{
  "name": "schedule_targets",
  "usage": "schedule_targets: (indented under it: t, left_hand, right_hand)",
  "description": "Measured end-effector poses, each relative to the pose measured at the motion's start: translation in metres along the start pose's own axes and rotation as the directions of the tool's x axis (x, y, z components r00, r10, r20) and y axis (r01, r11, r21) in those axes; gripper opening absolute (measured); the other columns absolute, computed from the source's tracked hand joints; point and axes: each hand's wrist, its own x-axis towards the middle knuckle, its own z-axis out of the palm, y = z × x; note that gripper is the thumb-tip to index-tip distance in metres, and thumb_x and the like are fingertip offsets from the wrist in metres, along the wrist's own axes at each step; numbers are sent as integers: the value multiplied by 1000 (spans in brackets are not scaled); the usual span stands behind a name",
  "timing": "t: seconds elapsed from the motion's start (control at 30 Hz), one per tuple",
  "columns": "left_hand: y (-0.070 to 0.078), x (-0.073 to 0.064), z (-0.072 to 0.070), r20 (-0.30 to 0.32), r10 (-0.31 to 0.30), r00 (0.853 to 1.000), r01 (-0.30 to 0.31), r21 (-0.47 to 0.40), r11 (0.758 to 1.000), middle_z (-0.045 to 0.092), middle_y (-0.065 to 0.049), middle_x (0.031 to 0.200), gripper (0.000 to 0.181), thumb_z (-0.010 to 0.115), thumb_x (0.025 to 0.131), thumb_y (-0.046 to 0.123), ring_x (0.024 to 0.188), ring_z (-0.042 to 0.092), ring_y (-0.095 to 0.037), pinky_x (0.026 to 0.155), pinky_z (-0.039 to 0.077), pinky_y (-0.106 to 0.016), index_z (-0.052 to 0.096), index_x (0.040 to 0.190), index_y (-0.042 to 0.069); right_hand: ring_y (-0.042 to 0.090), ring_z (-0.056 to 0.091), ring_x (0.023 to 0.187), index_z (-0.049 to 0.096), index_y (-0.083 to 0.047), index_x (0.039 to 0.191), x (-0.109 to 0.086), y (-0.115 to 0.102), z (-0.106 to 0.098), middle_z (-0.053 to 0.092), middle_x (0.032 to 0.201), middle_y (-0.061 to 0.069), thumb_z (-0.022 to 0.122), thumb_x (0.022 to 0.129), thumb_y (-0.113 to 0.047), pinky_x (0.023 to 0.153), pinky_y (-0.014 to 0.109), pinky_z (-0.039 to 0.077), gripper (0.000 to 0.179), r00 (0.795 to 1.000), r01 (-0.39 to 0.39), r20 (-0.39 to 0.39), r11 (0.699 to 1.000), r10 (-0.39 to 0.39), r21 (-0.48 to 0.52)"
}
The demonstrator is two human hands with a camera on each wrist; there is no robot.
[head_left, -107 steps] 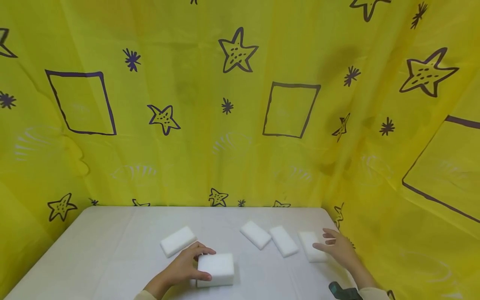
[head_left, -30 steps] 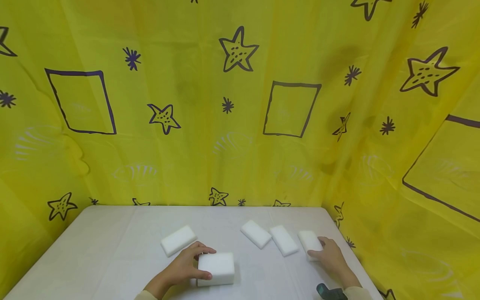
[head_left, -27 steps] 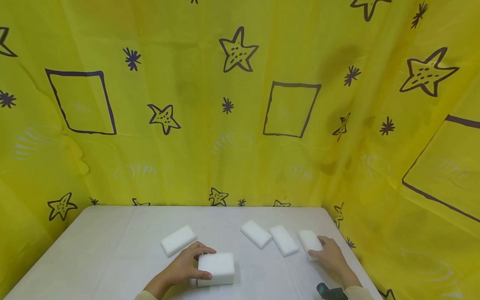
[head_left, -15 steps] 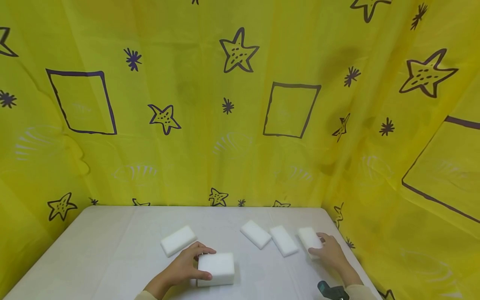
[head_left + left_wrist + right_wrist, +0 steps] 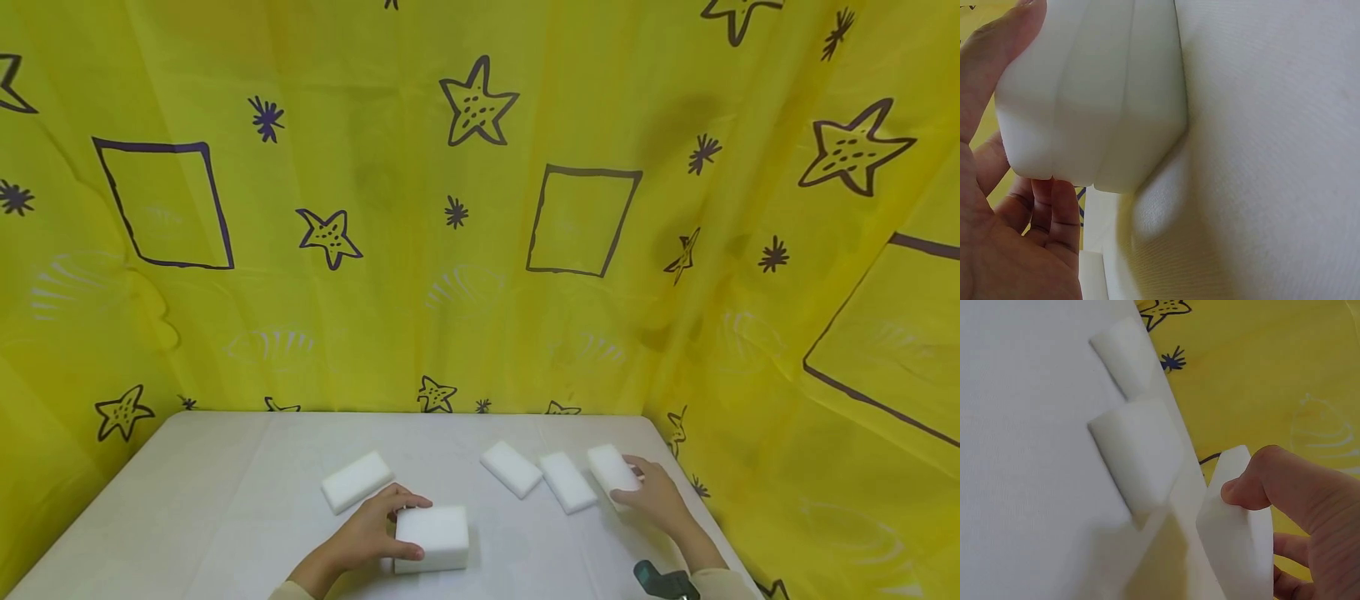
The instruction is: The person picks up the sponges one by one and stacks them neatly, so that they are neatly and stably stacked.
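Note:
My left hand [image 5: 371,525] grips a stack of white sponges [image 5: 435,533] at the front middle of the table, thumb on the near side and fingers behind. Three layers show in the stack [image 5: 1091,94] in the left wrist view. At the right, my right hand [image 5: 654,493] pinches a single white sponge [image 5: 609,468] between thumb and fingers. Tilted and raised off the table, this sponge [image 5: 1235,537] has the thumb across its face in the right wrist view. Just left of it lies another white sponge [image 5: 567,482] flat on the cloth.
One more sponge [image 5: 512,469] lies flat at the middle right, its corner close to its neighbour. Behind the left hand rests another sponge [image 5: 357,481]. A white cloth covers the table [image 5: 225,517]. Yellow curtains [image 5: 390,317] with starfish drawings stand behind and at the sides.
My right hand came down to the rightmost sponge and took hold of it, then lifted it and moved it slightly back and left. My left hand and its stack stayed still.

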Motion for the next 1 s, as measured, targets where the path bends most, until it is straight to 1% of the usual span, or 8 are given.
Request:
schedule_targets:
  t: [0.13, 0.3, 0.43, 0.57, 0.77, 1.0]
  left_hand:
    - [0, 0, 0, 2, -3, 1000, 3, -2, 1000, 56, 0, 114, 57, 87, 72, 34, 91, 46, -7, 80, 41, -24, 67, 123, 16]
    - [1, 0, 0, 0, -3, 1000, 3, -4, 1000, 56, 0, 114, 57, 87, 72, 34, 91, 46, -7, 80, 41, -24, 67, 122, 15]
    - [1, 0, 0, -1, -1, 1000, 1, -4, 1000, 56, 0, 114, 57, 87, 72, 34, 91, 46, -6, 80, 41, -23, 67, 122, 15]
    - [0, 0, 0, 3, -9, 1000, 9, -12, 1000, 56, 0, 114, 57, 87, 72, 33, 92, 46, -7, 81, 41, -23, 67, 123, 16]
    - [0, 1, 0, 7, -18, 1000, 18, -18, 1000, 56, 0, 115, 56, 87, 72, 32, 92, 46, -8, 81, 40, -23, 67, 123, 17]
    - [-1, 0, 0, 4, -11, 1000, 11, -5, 1000, 56, 0, 115, 57, 87, 73, 34, 92, 46, -7, 80, 41, -24, 67, 123, 16]
  right_hand:
    - [38, 57, 105, 50, 8, 134, -1, -7, -2, 59, 119, 26, 80, 77, -25, 86, 52, 50, 72, 1000, 30, 0, 1000, -30, 3]
    - [41, 58, 107, 51, 8, 133, -1, -15, -3, 60, 120, 29, 81, 75, -22, 87, 52, 50, 71, 999, 40, 5, 999, -40, 18]
    - [38, 59, 106, 53, 7, 132, -4, -23, -3, 61, 121, 28, 81, 75, -20, 85, 49, 51, 69, 999, 36, 16, 998, -37, 45]
    - [36, 59, 103, 55, 7, 131, -7, -32, -4, 61, 120, 26, 82, 75, -18, 83, 47, 52, 67, 998, 62, 14, 996, -63, 71]
    - [36, 58, 104, 55, 8, 130, -13, -45, -5, 58, 117, 24, 82, 74, -16, 87, 49, 50, 67, 994, 109, 2, 993, -109, 54]
    - [37, 57, 107, 56, 6, 130, -16, -58, -3, 58, 119, 22, 84, 73, -16, 87, 50, 50, 68, 991, 131, 6, 989, -131, 69]
